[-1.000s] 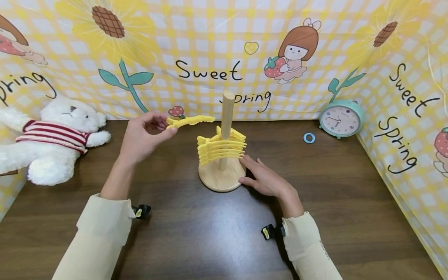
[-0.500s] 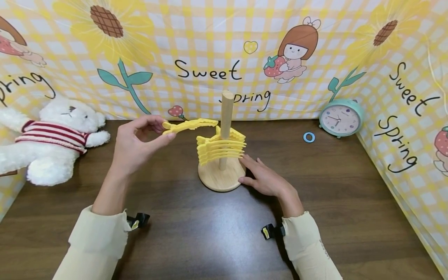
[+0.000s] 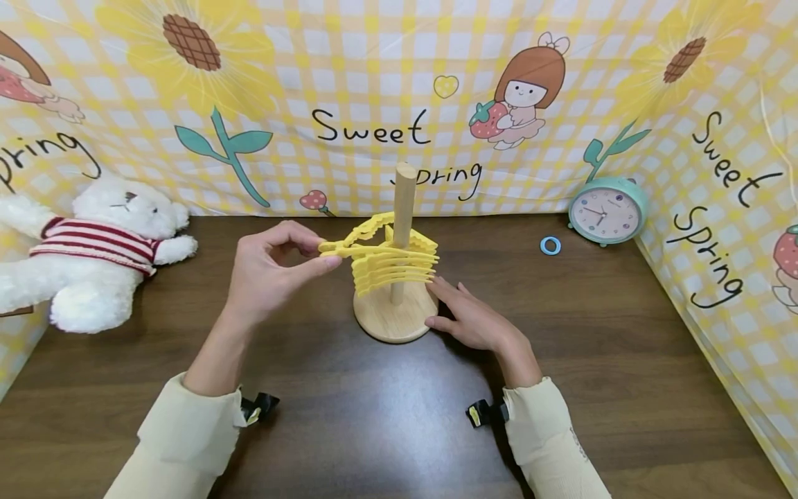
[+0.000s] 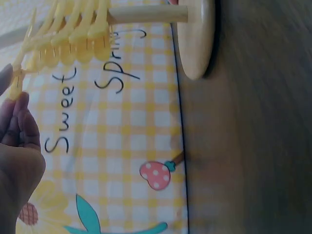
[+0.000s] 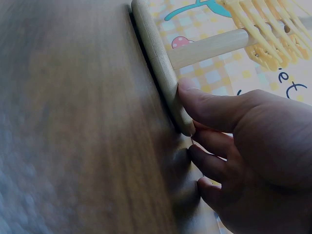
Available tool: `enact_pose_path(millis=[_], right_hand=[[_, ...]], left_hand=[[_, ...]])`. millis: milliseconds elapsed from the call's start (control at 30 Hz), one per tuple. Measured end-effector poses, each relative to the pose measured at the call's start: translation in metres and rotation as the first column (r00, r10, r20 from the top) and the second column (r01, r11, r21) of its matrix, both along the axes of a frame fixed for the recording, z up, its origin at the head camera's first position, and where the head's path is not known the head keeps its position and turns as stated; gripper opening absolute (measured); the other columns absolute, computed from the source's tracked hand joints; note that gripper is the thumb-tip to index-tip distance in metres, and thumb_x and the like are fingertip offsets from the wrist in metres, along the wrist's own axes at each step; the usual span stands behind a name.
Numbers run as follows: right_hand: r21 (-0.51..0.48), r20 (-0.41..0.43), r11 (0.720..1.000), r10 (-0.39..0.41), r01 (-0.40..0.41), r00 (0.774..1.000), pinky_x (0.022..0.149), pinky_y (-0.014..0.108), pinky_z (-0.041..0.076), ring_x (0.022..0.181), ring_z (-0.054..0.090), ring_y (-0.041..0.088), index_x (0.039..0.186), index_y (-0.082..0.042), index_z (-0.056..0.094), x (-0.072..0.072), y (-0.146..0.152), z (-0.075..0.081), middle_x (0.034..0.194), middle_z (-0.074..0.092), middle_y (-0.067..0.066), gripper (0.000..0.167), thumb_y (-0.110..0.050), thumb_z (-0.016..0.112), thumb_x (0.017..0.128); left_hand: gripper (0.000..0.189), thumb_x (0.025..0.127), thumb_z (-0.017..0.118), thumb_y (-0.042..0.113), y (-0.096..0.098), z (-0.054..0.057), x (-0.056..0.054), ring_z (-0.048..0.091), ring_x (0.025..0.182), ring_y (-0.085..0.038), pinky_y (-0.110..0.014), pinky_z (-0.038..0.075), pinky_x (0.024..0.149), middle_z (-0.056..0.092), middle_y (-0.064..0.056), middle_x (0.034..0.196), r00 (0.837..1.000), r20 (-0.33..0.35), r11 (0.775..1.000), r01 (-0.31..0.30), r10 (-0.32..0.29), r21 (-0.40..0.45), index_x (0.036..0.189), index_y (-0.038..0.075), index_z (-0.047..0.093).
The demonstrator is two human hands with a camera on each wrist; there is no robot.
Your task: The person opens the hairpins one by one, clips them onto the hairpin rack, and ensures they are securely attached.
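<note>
A wooden stand [image 3: 404, 201] with an upright post and a round base [image 3: 395, 320] holds several yellow toothed hair clips [image 3: 395, 267], stacked around the post. My left hand [image 3: 268, 274] pinches the handle end of another yellow hair clip [image 3: 370, 229] between thumb and fingers, just left of the post. This clip's two toothed arms are spread apart, and it overlaps the top of the stack. My right hand [image 3: 470, 319] holds the right rim of the base. In the right wrist view its thumb [image 5: 195, 97] lies against the disc, with the other fingers curving at its edge.
A white teddy bear [image 3: 106, 242] in a striped shirt lies at the left. At the back right are a mint alarm clock [image 3: 607, 213] and a small blue ring [image 3: 551, 245]. A yellow checked cloth [image 3: 349, 69] backs the brown table [image 3: 349, 416].
The pinched clip has come down and right to the post, and its toothed arms have spread open. My left hand moved with it; my right hand stays on the base.
</note>
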State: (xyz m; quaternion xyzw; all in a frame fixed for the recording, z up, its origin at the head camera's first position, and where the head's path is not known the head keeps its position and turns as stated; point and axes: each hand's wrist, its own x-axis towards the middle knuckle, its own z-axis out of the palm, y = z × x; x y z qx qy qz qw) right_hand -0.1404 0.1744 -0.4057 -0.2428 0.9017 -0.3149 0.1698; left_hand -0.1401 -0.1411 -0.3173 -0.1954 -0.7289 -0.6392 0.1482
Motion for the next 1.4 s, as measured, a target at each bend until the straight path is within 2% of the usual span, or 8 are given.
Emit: enact_pose_path(millis=[100, 333, 500, 633, 933, 1233, 1400], right_hand=[[-0.003, -0.001, 1.0, 0.002, -0.002, 1.0, 0.124, 0.046, 0.004, 0.154, 0.013, 0.025, 0.159, -0.002, 0.028, 0.0, 0.0, -0.001, 0.166, 0.018, 0.014, 0.068, -0.027, 0.06, 0.104], [-0.008, -0.002, 1.0, 0.002, -0.002, 1.0, 0.124, 0.046, 0.004, 0.154, 0.012, 0.025, 0.159, -0.002, 0.028, 0.0, 0.0, 0.0, 0.166, 0.017, 0.013, 0.068, -0.027, 0.06, 0.104], [-0.016, -0.016, 1.0, 0.012, -0.012, 1.0, 0.123, 0.048, 0.004, 0.154, 0.013, 0.028, 0.158, -0.001, 0.029, 0.001, 0.001, -0.001, 0.166, 0.018, 0.016, 0.069, -0.026, 0.061, 0.103], [-0.018, -0.018, 1.0, 0.012, -0.012, 1.0, 0.123, 0.048, 0.004, 0.154, 0.013, 0.028, 0.158, -0.001, 0.029, 0.001, 0.001, -0.001, 0.166, 0.018, 0.016, 0.069, -0.025, 0.062, 0.103], [-0.005, -0.013, 1.0, 0.006, -0.006, 1.0, 0.124, 0.047, 0.005, 0.154, 0.014, 0.028, 0.158, -0.001, 0.029, 0.001, 0.001, -0.001, 0.166, 0.019, 0.016, 0.068, -0.026, 0.061, 0.103], [-0.003, -0.006, 1.0, -0.002, 0.002, 1.0, 0.124, 0.046, 0.005, 0.154, 0.013, 0.027, 0.158, -0.002, 0.029, 0.0, 0.001, -0.001, 0.166, 0.019, 0.015, 0.068, -0.026, 0.061, 0.103], [-0.005, -0.006, 1.0, -0.002, 0.002, 1.0, 0.124, 0.045, 0.005, 0.154, 0.013, 0.026, 0.158, -0.002, 0.03, 0.001, 0.0, -0.001, 0.166, 0.019, 0.014, 0.067, -0.026, 0.061, 0.104]], left_hand=[[0.019, 0.073, 0.086, -0.011, 0.008, 0.002, 0.0, 0.06, 0.077, -0.019, -0.023, 0.052, 0.068, 0.067, -0.01, 0.084, 1.0, -0.014, 0.999, -0.012, 0.012, -0.031, 0.084, -0.002, 0.072], [0.019, 0.073, 0.087, -0.007, 0.02, 0.003, -0.002, 0.06, 0.077, -0.02, -0.024, 0.05, 0.071, 0.067, -0.012, 0.083, 0.999, -0.054, 0.996, -0.002, -0.003, -0.087, 0.083, -0.001, 0.072], [0.02, 0.072, 0.088, -0.006, 0.026, 0.003, -0.004, 0.058, 0.079, -0.025, -0.025, 0.048, 0.072, 0.067, -0.015, 0.082, 0.996, -0.093, 0.993, -0.018, 0.007, -0.116, 0.082, -0.002, 0.072], [0.022, 0.072, 0.089, -0.004, 0.03, 0.005, -0.005, 0.056, 0.08, -0.024, -0.026, 0.046, 0.073, 0.067, -0.016, 0.082, 0.993, -0.112, 0.989, -0.037, 0.02, -0.144, 0.083, -0.001, 0.071], [0.022, 0.073, 0.09, -0.001, 0.03, 0.006, -0.004, 0.054, 0.082, -0.022, -0.026, 0.043, 0.074, 0.068, -0.015, 0.084, 0.994, -0.102, 0.981, -0.051, 0.032, -0.187, 0.084, 0.001, 0.071], [0.022, 0.074, 0.09, 0.003, 0.028, 0.006, -0.005, 0.054, 0.085, -0.018, -0.028, 0.043, 0.078, 0.068, -0.01, 0.086, 0.998, -0.064, 0.976, -0.027, 0.014, -0.215, 0.086, 0.003, 0.072], [0.023, 0.075, 0.09, 0.006, 0.028, 0.006, -0.004, 0.055, 0.086, -0.017, -0.028, 0.043, 0.079, 0.068, -0.009, 0.088, 0.998, -0.067, 0.967, -0.028, 0.011, -0.253, 0.09, 0.004, 0.073]])
